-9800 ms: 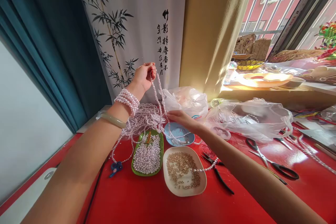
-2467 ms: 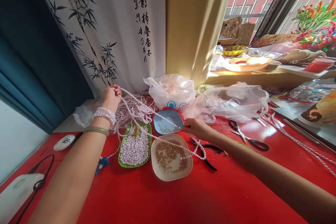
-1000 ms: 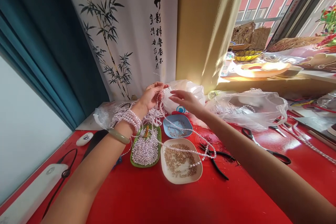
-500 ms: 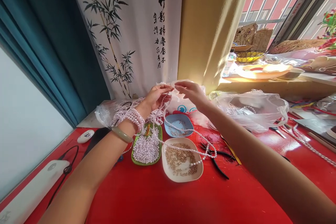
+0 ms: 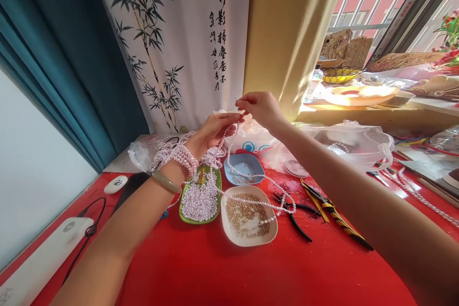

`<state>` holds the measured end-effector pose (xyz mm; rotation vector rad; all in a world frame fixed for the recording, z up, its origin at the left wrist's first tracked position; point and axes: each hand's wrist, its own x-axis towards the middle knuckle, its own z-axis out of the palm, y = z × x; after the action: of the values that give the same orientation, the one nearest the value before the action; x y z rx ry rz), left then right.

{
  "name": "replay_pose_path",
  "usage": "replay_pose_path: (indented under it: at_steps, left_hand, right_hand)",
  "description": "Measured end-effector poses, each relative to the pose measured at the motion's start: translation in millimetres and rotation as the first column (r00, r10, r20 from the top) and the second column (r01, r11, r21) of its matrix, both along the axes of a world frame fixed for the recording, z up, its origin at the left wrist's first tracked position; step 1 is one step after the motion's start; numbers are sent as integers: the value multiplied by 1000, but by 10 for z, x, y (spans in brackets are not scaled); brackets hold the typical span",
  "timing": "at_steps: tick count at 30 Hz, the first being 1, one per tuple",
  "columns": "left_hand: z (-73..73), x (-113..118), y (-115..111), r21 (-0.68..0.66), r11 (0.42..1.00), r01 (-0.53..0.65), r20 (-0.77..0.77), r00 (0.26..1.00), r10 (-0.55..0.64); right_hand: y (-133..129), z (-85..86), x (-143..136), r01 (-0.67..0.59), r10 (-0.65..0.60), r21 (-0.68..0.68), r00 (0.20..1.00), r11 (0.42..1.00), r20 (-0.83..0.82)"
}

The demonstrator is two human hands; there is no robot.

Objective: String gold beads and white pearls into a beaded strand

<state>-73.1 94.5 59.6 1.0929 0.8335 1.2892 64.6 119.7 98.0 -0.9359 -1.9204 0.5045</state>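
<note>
**Both hands pinching a pearl strand above the dishes**

I see L hand [image 5: 211,130] w/ fingers curled, thumb and tips clamped on the strand [image 5: 251,196] near its top. R hand [image 5: 260,107] sits just at 1 o'clock of it, fingertips pressed together on the same strand, end too fine to make out. Strand = small round glossy pearls; it drops, loops over the cream dish [image 5: 249,234] of tiny gold beads, and more coils wrap the L wrist beside a smooth green bangle [image 5: 165,181]. At 9 o'clock of the cream dish: oblong green dish [image 5: 215,215] heaped w/ loose pearls. At 12: rounded blue dish [image 5: 247,165]. Pliers [image 5: 297,222] at 3, on shiny red table [image 5: 215,272]. Crinkly clear bags [image 5: 355,146] behind.
</note>
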Motion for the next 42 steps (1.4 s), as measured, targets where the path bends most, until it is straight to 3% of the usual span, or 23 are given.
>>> replay_pose_path:
  at_steps: [4,14,17,23,29,32,35,42]
  left_hand:
    - [-14,19,-6,-2,1000,15,2,1000,-15]
    - [38,88,16,12,999,43,-7,999,-43]
    - [67,123,14,23,999,37,-20,999,-37]
    - [160,209,-34,54,994,92,-19,996,-91]
    - [267,319,-48,104,983,150,-23,989,-149]
    - [283,370,-36,160,979,127,-78,990,-116]
    - [272,410,-59,182,979,89,-164,985,-59]
    - [81,486,-218,154,977,151,-235,966,-112]
  right_hand:
    - [-4,14,-12,-63,59,-67,996,996,-68]
    - [-24,75,12,-63,62,-1,996,998,-71]
    - [-59,100,46,-104,99,-43,988,994,-115]
    - [-113,144,140,-363,246,-270,891,892,-382]
    - [-132,215,282,-397,207,-324,848,859,-488]
    - [-137,236,356,-401,198,-342,844,850,-498]
    - [-161,234,420,-408,181,-372,839,834,-513]
    - [-301,40,507,-395,139,-430,846,812,-514]
